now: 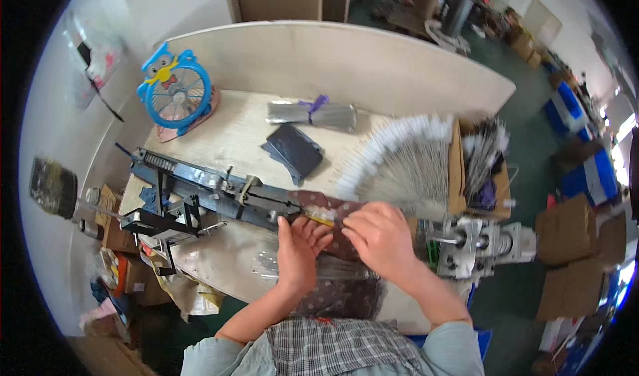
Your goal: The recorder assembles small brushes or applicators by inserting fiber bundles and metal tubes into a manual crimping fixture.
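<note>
My left hand (297, 256) is palm-up beside the end of a long dark metal jig (219, 188), thumb and fingers apart. A small clear-and-yellow piece (321, 215) is just beyond its fingertips, over a brown dotted cloth (341, 209). To the right, my right hand (381, 237) is closed in a pinch above that cloth; whatever it grips is too small to make out. Several thin metal rods (326, 267) lie between my forearms, close to the table's front edge.
A fan of thin wires with white ends (406, 156) spreads at right, beside a cardboard box (456, 169). A metal clamping machine (476, 246) stands at the right edge. Behind are dark flat pieces (293, 152), a tied wire bundle (313, 114) and a blue fan (178, 96).
</note>
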Available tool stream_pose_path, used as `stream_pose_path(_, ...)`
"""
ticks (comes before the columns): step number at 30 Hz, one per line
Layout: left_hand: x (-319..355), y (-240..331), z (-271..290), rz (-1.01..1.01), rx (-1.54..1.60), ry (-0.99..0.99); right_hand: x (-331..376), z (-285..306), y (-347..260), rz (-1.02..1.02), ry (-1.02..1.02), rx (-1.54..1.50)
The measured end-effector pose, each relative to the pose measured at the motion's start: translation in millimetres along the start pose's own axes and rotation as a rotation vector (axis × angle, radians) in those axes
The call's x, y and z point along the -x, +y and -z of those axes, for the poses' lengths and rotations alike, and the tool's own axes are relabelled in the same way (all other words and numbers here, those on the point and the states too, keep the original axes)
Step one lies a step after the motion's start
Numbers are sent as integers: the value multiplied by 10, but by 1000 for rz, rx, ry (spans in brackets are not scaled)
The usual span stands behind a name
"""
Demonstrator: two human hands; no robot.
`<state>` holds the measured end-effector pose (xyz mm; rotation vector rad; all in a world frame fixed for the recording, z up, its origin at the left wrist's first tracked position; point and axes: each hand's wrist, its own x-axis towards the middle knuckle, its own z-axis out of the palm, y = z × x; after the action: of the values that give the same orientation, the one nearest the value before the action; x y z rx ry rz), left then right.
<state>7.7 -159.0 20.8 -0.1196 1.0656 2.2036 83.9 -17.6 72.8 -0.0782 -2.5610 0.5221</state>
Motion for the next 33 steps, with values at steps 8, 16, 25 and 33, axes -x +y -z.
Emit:
stream_pose_path(8, 237, 112, 290, 104, -339, -80, 927, -279, 229, -196, -562, -4)
stream_pose_path(16, 343, 1126, 3048, -176, 333, 453, 870, -123, 109, -231, -519, -1)
stream_pose_path(25, 349, 1591, 3386, -538, -20, 918, 824, -7, 232, -254, -551, 64)
stream_pose_path(33, 182, 419, 2336, -83, 282, 382, 917, -159, 253, -280, -508, -2)
